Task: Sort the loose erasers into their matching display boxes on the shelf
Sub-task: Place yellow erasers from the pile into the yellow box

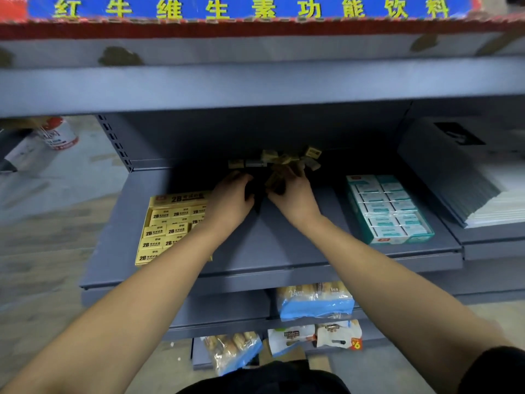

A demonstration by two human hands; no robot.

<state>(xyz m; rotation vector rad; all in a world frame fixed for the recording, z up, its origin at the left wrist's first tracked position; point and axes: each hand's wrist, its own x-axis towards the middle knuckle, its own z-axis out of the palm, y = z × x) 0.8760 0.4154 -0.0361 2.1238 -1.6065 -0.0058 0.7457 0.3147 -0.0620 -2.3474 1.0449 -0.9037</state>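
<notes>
Where hands point(262, 194) reach: loose erasers point(277, 160).

Legible markings on the shelving unit.
The far blue banner point(250, 8) reads "红牛维生素功能饮料" in yellow; the left yellow display box point(173, 223) and its erasers point(154, 231) bear "2B"; a near bread bag point(314, 301) shows "24"; a lower packet point(339, 335) carries "6".

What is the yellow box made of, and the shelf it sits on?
The yellow box looks like thin printed cardboard: matte, with a folded-back lid flap. The shelf looks like grey painted metal, judging by its smooth bent front edge and the slotted upright behind, though I can't be certain.
</notes>
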